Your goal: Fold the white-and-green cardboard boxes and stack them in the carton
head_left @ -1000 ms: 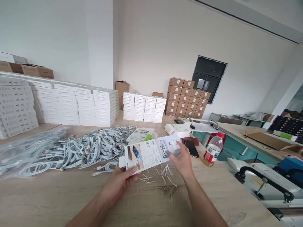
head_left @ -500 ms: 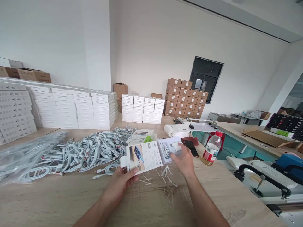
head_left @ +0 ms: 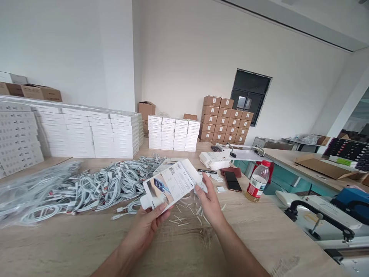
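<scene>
My left hand (head_left: 152,219) grips the lower left end of a printed white charger box (head_left: 174,184), thumb on its face. The box is tilted up, with a phone picture, a QR code and small print on its front. A white end flap (head_left: 191,169) stands open at its upper right. My right hand (head_left: 211,200) is closed at that end, thumb and fingers around the edge of a white tray (head_left: 203,187), most of which is hidden inside the box. Beneath the hands lie several short white strips (head_left: 180,219). Another printed box (head_left: 165,165) lies behind, partly covered.
Bundled white cables (head_left: 115,184) and clear plastic bags (head_left: 37,188) cover the left. White box stacks (head_left: 115,134) stand behind. Rightward are a phone (head_left: 232,181), a red-capped bottle (head_left: 258,181), a pen (head_left: 207,171), a pile of white packs (head_left: 215,159) and a sealing machine (head_left: 319,215).
The tray with the cable and white adapter has slid left into the box and is mostly hidden. My right hand moved left with it; the box tilted more steeply.
</scene>
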{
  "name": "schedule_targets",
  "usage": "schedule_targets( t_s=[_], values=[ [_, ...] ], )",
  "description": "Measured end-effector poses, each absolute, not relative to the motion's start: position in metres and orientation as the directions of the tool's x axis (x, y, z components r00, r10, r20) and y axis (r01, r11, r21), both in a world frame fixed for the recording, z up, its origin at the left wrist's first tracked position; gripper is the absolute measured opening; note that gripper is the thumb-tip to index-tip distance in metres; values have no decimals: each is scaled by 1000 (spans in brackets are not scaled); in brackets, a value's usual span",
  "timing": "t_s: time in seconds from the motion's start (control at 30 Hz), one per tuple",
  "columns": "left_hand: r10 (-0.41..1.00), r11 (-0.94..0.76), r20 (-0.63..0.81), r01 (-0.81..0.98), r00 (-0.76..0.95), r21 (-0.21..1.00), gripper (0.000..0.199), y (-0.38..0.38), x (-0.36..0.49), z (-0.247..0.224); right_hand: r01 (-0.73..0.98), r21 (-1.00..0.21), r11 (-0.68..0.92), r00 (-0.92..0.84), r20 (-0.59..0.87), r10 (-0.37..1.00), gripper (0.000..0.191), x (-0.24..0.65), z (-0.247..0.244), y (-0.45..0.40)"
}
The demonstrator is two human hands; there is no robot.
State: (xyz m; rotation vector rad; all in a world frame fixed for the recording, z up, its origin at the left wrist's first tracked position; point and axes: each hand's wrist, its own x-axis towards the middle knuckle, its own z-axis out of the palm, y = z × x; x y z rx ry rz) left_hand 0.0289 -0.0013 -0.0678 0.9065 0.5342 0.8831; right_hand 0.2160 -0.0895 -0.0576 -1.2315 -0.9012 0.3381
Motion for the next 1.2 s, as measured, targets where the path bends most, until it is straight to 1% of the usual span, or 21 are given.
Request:
schedule_targets(
  t_s=[0.07, 0.13, 0.2, 0.23, 0.27, 0.3, 0.37, 0.47, 0.53, 0.6, 0.7, 0.87, 0.9, 0.97, 1.07, 1.13, 1.17, 1.2],
  values=[
    [820, 313, -14, -426, 573, 849, 53, -4, 28, -68, 13, -919, 395, 582, 328, 744, 84, 209, -56, -88],
    [730, 345, 36, -414, 682, 842, 54, -3, 24, -67, -158, -888, 431, 559, 279, 781, 93, 207, -52, -89],
    [572, 412, 88, -378, 816, 829, 57, 0, 17, -63, -248, -854, 457, 574, 250, 780, 93, 212, -46, -93],
    [511, 432, 105, -360, 853, 827, 62, 2, 13, -61, -273, -843, 463, 571, 245, 783, 91, 216, -43, -96],
    [484, 428, 113, -347, 868, 835, 66, 4, 9, -57, -288, -839, 461, 556, 245, 794, 89, 219, -41, -99],
    [494, 396, 107, -333, 863, 855, 68, 5, 5, -53, -294, -843, 450, 530, 248, 811, 87, 221, -39, -101],
    [594, 255, 75, -275, 801, 927, 67, 6, 1, -44, -277, -870, 408, 449, 258, 855, 85, 221, -37, -104],
    [717, 46, 64, -139, 694, 989, 82, 1, -1, -34, -209, -916, 343, 345, 259, 902, 77, 213, -40, -102],
    [741, -25, 96, -115, 665, 993, 90, -3, 1, -31, -168, -926, 338, 336, 268, 903, 66, 207, -43, -98],
    [732, -59, 125, -120, 670, 991, 92, -5, 3, -32, -143, -926, 349, 360, 280, 890, 56, 205, -47, -95],
    [707, -70, 136, -123, 694, 990, 88, -5, 3, -35, -98, -936, 338, 400, 274, 875, 46, 204, -50, -93],
    [737, -29, 132, -165, 662, 986, 66, -3, 0, -35, -55, -947, 315, 396, 269, 878, 33, 195, -52, -95],
    [747, -10, 120, -170, 653, 985, 63, -3, -1, -34, -49, -946, 320, 390, 277, 878, 33, 192, -52, -95],
    [746, 25, 93, -168, 660, 985, 60, -3, -3, -31, -48, -944, 326, 404, 280, 871, 38, 189, -53, -95],
    [706, 32, 78, -142, 704, 989, 55, -4, -5, -27, -123, -938, 324, 453, 238, 859, 35, 190, -53, -92],
    [676, 27, 69, -117, 733, 993, 51, -5, -6, -26, -161, -942, 295, 441, 198, 875, 43, 193, -53, -91],
    [668, 26, 62, -107, 741, 994, 50, -6, -6, -25, -151, -947, 282, 428, 195, 882, 44, 194, -52, -91],
    [661, 27, 54, -96, 749, 995, 49, -7, -6, -25, -114, -953, 281, 424, 210, 881, 40, 195, -52, -91]
  ],
)
